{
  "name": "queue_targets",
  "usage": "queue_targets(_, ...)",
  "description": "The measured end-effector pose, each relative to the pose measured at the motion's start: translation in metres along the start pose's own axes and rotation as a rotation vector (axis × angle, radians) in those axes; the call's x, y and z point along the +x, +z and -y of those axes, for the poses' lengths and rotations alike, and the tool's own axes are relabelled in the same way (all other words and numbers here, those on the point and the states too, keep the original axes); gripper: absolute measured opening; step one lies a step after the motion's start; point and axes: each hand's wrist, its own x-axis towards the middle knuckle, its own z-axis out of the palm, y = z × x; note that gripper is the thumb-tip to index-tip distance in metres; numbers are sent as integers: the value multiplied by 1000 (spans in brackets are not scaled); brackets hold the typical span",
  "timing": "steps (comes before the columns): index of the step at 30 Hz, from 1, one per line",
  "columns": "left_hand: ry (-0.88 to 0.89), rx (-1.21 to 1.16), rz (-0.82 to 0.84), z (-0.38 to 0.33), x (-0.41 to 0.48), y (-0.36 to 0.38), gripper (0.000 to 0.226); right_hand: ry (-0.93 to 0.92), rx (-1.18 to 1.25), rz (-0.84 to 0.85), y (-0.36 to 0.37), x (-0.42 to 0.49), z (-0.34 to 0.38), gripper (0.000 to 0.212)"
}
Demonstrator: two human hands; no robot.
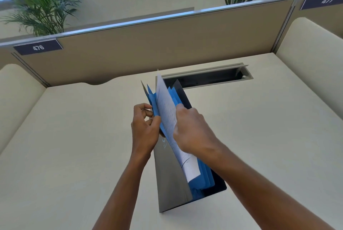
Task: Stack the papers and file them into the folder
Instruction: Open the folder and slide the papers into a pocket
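Note:
A grey folder (171, 179) with several blue inner pockets (205, 176) stands on its spine edge in the middle of the cream desk (74, 137), spread open at the top. A stack of white papers (167, 111) with handwriting sits between the blue pockets, its upper part sticking out. My left hand (144, 127) grips the folder's left cover and front blue pockets, holding them apart. My right hand (193, 129) is closed on the right side of the paper stack, pressing it against the pockets behind.
Just behind the folder, an open cable tray slot (207, 77) is cut into the desk. A tan partition (148, 44) with number plates 476 and 477 closes the back. Padded side panels (311, 59) flank the desk. Plants (37, 7) stand beyond the partition.

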Motion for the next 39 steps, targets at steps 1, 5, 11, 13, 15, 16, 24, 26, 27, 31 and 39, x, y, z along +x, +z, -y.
queue_targets(1, -6, -14, -5, 1, 0, -1, 26, -6, -10, 10, 4, 0, 1, 33)
queue_targets(5, -21, -67, -23, 1, 1, -8, 29, -32, -67, 1, 21, 1, 7, 35)
queue_targets(11, -24, -107, -41, 4, 3, -21, 31, -91, -114, -12, 41, -1, 13, 41)
queue_targets(13, -26, -108, -44, 4, 3, -24, 33, -106, -120, -17, 48, -1, 14, 43)
queue_targets(15, -37, -108, -44, 6, 2, -26, 33, -112, -122, -4, 53, 0, 14, 46)
queue_targets(16, -40, -103, -47, 7, 2, -27, 31, -114, -121, 1, 55, 1, 14, 45)
queue_targets(24, -64, -63, -59, 9, 3, -35, 29, -74, -122, 47, 62, 5, 6, 47)
queue_targets(26, -71, -71, -59, 9, 3, -36, 30, -66, -80, 48, 59, 2, 6, 46)
queue_targets(27, -73, -73, -59, 9, 4, -36, 30, -60, -55, 47, 56, 1, 6, 42)
queue_targets(31, -65, -62, -65, 9, 5, -37, 29, -58, -30, 19, 41, 1, 5, 24)
queue_targets(39, -70, -67, -54, 13, 6, -35, 31, -59, -19, 37, 42, 10, 4, 53)
